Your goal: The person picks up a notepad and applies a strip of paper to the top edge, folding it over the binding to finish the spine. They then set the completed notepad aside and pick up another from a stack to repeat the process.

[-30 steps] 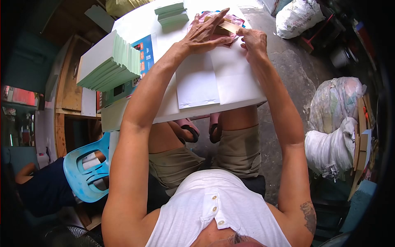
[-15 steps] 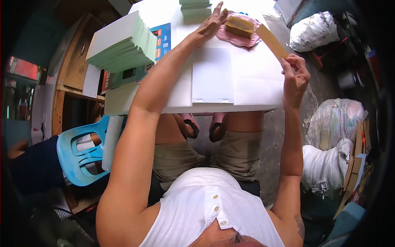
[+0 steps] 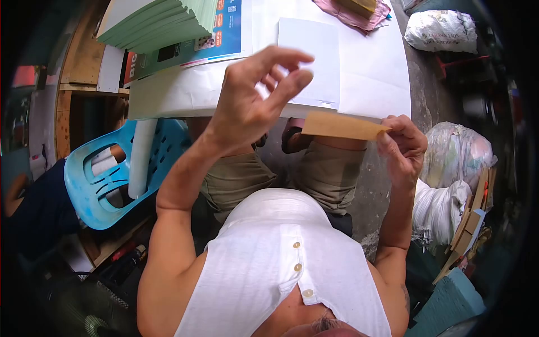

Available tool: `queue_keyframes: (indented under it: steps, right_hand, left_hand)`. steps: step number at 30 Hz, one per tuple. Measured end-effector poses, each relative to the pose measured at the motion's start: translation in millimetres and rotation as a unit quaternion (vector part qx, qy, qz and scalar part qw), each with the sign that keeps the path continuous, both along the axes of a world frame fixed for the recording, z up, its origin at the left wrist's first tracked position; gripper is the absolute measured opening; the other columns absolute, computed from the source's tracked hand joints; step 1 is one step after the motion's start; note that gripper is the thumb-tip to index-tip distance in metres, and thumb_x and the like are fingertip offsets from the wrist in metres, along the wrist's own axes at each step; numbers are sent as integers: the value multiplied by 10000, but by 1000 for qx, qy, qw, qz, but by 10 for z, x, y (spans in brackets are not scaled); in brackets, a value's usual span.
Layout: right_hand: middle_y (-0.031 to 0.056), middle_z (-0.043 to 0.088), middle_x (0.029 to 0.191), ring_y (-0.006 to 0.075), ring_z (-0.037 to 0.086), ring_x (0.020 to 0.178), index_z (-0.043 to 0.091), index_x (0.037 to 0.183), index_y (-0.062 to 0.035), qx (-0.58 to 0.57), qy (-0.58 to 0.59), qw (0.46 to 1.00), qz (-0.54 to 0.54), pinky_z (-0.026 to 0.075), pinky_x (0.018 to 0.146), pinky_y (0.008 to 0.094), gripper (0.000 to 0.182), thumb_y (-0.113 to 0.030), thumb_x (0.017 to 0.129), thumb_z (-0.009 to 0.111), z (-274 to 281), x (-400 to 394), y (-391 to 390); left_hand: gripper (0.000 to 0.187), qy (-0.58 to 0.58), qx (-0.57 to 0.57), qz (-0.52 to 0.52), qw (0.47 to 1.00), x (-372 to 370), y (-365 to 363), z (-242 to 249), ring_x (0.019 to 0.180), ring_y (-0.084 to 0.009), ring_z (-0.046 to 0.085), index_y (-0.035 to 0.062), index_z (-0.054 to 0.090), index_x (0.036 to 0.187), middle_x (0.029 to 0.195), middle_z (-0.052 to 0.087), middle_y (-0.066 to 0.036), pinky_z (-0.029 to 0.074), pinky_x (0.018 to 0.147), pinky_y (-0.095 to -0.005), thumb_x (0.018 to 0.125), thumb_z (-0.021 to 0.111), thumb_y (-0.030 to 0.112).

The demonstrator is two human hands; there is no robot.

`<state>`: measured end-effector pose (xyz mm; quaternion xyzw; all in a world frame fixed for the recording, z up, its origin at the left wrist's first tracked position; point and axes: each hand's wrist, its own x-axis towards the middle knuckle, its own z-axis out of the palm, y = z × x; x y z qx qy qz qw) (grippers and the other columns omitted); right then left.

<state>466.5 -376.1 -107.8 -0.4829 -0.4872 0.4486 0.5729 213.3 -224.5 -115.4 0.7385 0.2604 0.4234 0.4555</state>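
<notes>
My right hand (image 3: 403,147) pinches one end of a tan paper strip (image 3: 339,126), which sticks out to the left just past the front edge of the table. Thumb and fingers apart, my left hand (image 3: 264,92) hovers empty near the table's front edge, to the upper left of the strip. Beyond the hands, a white sheet or thin pad (image 3: 311,48) lies flat on the white-covered table (image 3: 373,67). At the far edge of the view, a brownish-yellow block or stack (image 3: 359,7) rests on a pink cloth (image 3: 351,19), partly cut off.
A tall stack of pale green-edged sheets (image 3: 163,28) stands at the table's left, on a printed blue poster (image 3: 230,39). A blue plastic chair (image 3: 92,191) is at my left, with a person (image 3: 39,208) beyond it. White sacks (image 3: 441,31) and a filled plastic bag (image 3: 457,151) lie on the right.
The strip came away from the cloth toward me and swung level in my right hand. My left hand moved back from beside the cloth. The view tilted down toward my body.
</notes>
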Motion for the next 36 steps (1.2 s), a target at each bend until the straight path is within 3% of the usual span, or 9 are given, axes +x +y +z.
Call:
queue_keyframes:
  steps: [2,5,8,12,19,25,36]
  right_hand:
    - [14,617,818,40,508,666,648,954,30,-70,27,997,7,374,584,188,40,19,942,684,-6,-112,-7]
    - [-16,614,753,14,482,626,656,907,27,-153,24,988,4,349,567,173,62,-8,935,698,-21,-230,61]
    - [-24,609,739,8,469,624,662,890,24,-190,24,981,2,337,566,169,73,-20,936,698,-82,-260,125]
    - [-34,596,719,3,451,622,668,886,26,-219,23,975,-17,329,566,172,81,-30,929,708,-116,-266,174]
    - [-56,559,683,-4,423,601,669,892,34,-254,14,967,-33,316,550,172,91,-24,903,739,-121,-317,179]
    - [-76,541,646,-13,410,579,679,850,28,-255,-50,964,-58,306,540,167,112,-34,915,746,-76,-408,269]
    - [-73,548,620,-15,397,566,676,810,20,-307,-41,949,-67,281,511,181,162,-65,934,738,-51,-429,329]
  left_hand:
    - [258,-10,-202,-10,979,-247,-344,-72,616,-39,592,14,694,1137,792,681,-40,452,516,-175,998,688,231]
    - [314,-1,-315,-18,949,-408,-600,-165,643,-54,586,-44,667,1175,814,663,-51,489,550,-184,1033,634,234]
    - [292,-12,-339,-17,941,-428,-653,-211,599,-52,561,-42,665,1139,766,648,-44,451,477,-184,1032,636,228]
    - [165,-119,-470,0,875,-396,-582,-197,548,-15,517,-16,688,1073,706,628,10,411,431,-180,994,692,129]
    - [77,3,-403,82,911,-309,-579,-77,551,12,471,-21,709,970,647,600,39,350,480,-169,960,717,55]
    - [92,68,-442,111,888,-253,-458,12,526,30,401,-19,709,939,601,547,76,293,488,-163,960,714,71]
    - [128,131,-406,129,895,-217,-411,-5,505,38,355,-7,678,840,542,474,94,244,469,-178,944,723,52]
